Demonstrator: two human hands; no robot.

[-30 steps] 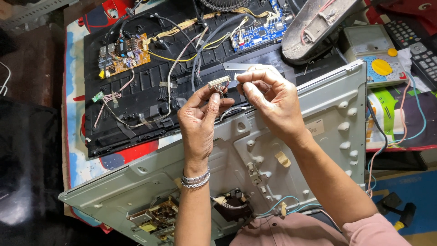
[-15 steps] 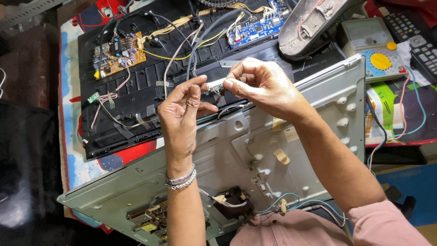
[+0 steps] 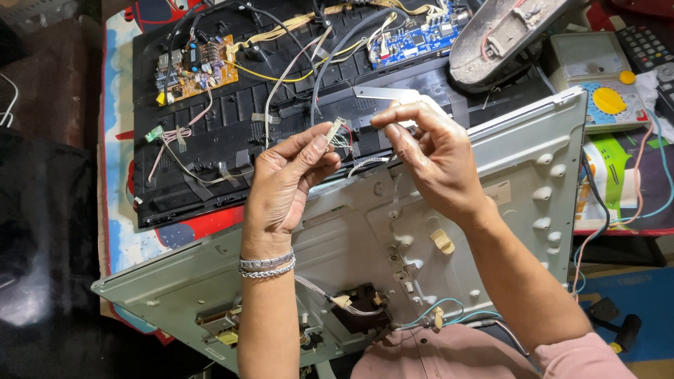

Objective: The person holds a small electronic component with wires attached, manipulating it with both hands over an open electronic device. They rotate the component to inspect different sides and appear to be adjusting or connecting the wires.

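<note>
My left hand [image 3: 289, 184] pinches a small white wire connector [image 3: 333, 129] between thumb and fingers, held up above the grey metal panel [image 3: 505, 168]. Thin red and white wires [image 3: 351, 144] run from the connector toward my right hand [image 3: 430, 156], whose fingertips are pinched together just right of the connector, on or close to those wires. Both hands hover over the panel's upper edge, in front of the black plastic back cover [image 3: 232, 119]. Silver bangles sit on my left wrist.
On the black cover lie a brown circuit board [image 3: 191, 70], a blue circuit board [image 3: 414, 31] and looping cables. A grey stand base [image 3: 505, 38] rests at top right. A multimeter with a yellow dial [image 3: 604, 98] and a remote [image 3: 646, 42] sit to the right.
My hands have drawn slightly apart: the left one now holds the connector up alone, and the right one has shifted to the right along the wires.
</note>
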